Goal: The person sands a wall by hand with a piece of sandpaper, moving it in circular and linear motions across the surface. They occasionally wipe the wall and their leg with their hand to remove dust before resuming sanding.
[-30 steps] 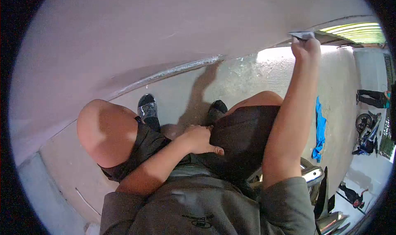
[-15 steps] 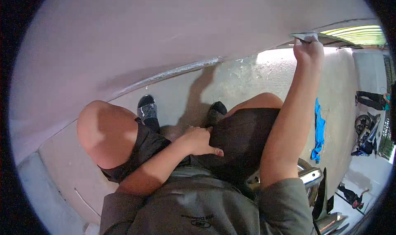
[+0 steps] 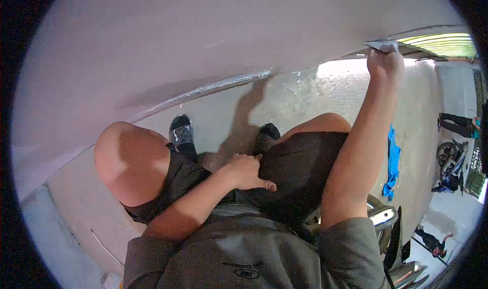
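Observation:
My right hand [image 3: 385,63] is raised at the upper right, its fingers closed round a pale, flat, thin-edged piece [image 3: 382,45] held against the wall [image 3: 213,30]. Exactly what the piece is cannot be made out. My left hand [image 3: 248,173] rests on the dark shorts [image 3: 305,162] over my thigh, thumb spread away from the fingers, and nothing shows in it. The wall is smooth and greyish, with a rough whitish strip [image 3: 223,83] along its foot.
A blue cloth [image 3: 392,164] lies on the floor [image 3: 295,96] to the right. Close by my right side stands a motorcycle [image 3: 384,218]. Farther right are another motorcycle [image 3: 450,162] and two people [image 3: 457,124], [image 3: 432,242]. A thin pale rod [image 3: 107,247] lies lower left.
My right hand has moved slightly to the right and a little down along the wall with the flat piece. My left hand has stayed on my thigh.

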### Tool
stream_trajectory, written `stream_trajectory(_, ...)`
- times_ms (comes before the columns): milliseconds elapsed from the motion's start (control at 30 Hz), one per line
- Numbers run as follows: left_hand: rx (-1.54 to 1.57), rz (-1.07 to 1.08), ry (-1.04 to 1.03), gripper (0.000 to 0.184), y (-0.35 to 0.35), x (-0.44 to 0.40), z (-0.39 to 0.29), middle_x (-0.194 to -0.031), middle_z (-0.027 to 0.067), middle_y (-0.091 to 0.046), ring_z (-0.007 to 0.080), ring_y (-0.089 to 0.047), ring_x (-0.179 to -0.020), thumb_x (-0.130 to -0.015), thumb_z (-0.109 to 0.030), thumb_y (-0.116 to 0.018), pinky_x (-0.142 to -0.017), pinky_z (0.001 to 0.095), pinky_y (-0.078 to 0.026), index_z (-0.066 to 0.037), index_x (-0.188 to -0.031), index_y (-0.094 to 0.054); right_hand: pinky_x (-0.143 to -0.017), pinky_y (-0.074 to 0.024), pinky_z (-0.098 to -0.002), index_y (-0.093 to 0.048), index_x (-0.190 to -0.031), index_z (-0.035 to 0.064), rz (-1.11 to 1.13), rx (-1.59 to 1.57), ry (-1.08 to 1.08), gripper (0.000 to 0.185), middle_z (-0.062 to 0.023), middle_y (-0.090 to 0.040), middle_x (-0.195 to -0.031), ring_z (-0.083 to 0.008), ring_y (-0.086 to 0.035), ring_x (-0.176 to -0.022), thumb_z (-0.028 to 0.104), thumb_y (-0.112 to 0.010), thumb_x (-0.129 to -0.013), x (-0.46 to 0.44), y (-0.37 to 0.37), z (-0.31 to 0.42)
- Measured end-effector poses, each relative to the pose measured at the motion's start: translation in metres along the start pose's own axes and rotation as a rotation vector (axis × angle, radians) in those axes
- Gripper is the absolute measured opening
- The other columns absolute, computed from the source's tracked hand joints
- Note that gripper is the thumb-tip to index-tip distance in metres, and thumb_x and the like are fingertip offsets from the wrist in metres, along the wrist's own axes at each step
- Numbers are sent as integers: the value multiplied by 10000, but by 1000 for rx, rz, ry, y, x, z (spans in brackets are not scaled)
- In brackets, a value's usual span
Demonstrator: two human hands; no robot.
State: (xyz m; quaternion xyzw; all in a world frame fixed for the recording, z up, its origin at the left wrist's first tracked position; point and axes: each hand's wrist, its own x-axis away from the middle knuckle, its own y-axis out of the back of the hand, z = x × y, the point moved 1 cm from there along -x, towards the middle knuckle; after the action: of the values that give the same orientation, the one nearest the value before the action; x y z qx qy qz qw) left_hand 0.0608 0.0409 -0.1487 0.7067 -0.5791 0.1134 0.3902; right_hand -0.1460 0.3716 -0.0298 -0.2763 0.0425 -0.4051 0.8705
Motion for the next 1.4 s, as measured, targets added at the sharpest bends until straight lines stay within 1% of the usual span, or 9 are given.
stream_trajectory(500,27,2,26,1070,2,1,-2,-1103,320,-650,451,-620,-1093,-720,-748,-669,-983,488,-479,97,-1346,-471,-1035,-438,-440,-491,-1343,29,62,-10,-29,351,-124,-537,-1359,-286,-538,-1224,135,-345,-1042,4,0,-5)
stream_trajectory(633,5,-3,25,1071,-2,2,-3,-1121,319,-646,452,-615,-1103,-722,-758,-658,-994,492,-471,102,-1335,-479,-1044,-444,-455,-483,-1358,30,-148,67,-7,359,-131,-519,-1388,-287,-534,-1233,111,-330,-1043,-29,11,-22)
stream_trajectory(767,-10,-25,24,1090,-5,1,1,-1133,325,-640,442,-613,-1117,-721,-777,-644,-1004,486,-466,113,-1329,-482,-1013,-451,-434,-501,-1341,57,63,-57,-41,333,-107,-544,-1366,-279,-552,-1212,95,-420,-1019,-5,6,-7)
stream_trajectory(900,-14,50,34,1117,2,-3,-2,-1146,329,-633,442,-605,-1133,-721,-789,-632,-1011,485,-460,117,-1352,-463,-1104,-403,-447,-522,-1287,11,-78,79,-54,326,-150,-545,-1345,-277,-536,-1221,130,-334,-1049,-72,40,-29)
stream_trajectory(1067,13,4,27,1135,-5,-2,0,-1160,331,-628,448,-597,-1146,-737,-781,-622,-1024,481,-452,116,-1399,-412,-1140,-362,-426,-506,-1283,-11,-35,66,27,348,-166,-533,-1350,-275,-499,-1275,130,-289,-1049,6,-5,-11)
stream_trajectory(1133,-1,25,21,1134,-5,-2,0,-1161,331,-627,448,-599,-1142,-738,-778,-624,-1025,479,-452,116,-1402,-408,-1122,-387,-488,-423,-1376,-21,-94,154,45,375,-195,-491,-1389,-331,-502,-1278,128,-305,-1053,7,-10,-11)
stream_trajectory(1300,-24,24,30,1139,-1,1,-3,-1160,329,-628,448,-605,-1130,-735,-775,-628,-1026,474,-452,118,-1405,-402,-1098,-398,-444,-503,-1291,38,9,-3,4,322,-147,-551,-1329,-290,-525,-1238,135,-327,-1040,2,-8,-11)
stream_trajectory(1367,15,54,9,1138,4,0,-5,-1181,334,-617,451,-600,-1137,-738,-781,-617,-1031,479,-446,121,-1399,-409,-1083,-423,-446,-506,-1271,25,-291,60,-10,313,-150,-541,-1341,-295,-536,-1224,122,-315,-1044,-9,-9,-20)
stream_trajectory(1400,18,47,7,1138,5,0,-6,-1181,334,-617,451,-600,-1137,-738,-781,-617,-1031,479,-446,121,-1399,-409,-1055,-446,-430,-505,-1264,22,-171,-64,-59,302,-140,-535,-1332,-286,-545,-1202,113,-313,-1049,-29,5,-22)
